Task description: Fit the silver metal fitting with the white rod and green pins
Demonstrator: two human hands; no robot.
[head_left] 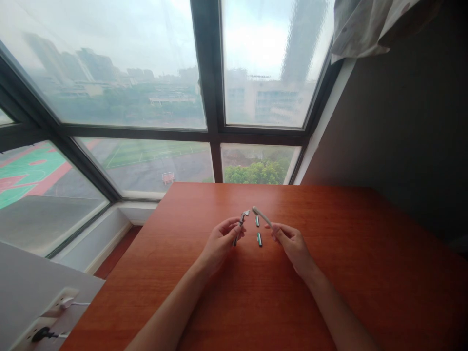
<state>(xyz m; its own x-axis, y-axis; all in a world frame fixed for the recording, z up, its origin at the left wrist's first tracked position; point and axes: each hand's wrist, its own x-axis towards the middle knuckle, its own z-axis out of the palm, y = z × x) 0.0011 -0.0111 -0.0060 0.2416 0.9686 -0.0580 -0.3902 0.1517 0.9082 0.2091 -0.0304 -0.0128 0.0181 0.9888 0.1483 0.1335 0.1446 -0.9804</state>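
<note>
My left hand (222,240) is closed around a grey razor handle (240,225), its pale, shiny head end tilted up to the right. Between the fingers and thumb of my right hand (291,242) is a slim, pale toothbrush (263,217), its brownish head pointing up and left. The razor's tip and the brush head are close, with a small gap between them. Two small dark-and-green razor cartridges lie on the table between my hands: a far cartridge (257,221) just beneath the brush and a near cartridge (259,239) closer to me.
The reddish-brown wooden table (234,307) extends under both arms. Beyond its far edge stands a framed window (215,122), with a curtain (369,29) at upper right. Wall sockets with plugs (44,334) are low on the left.
</note>
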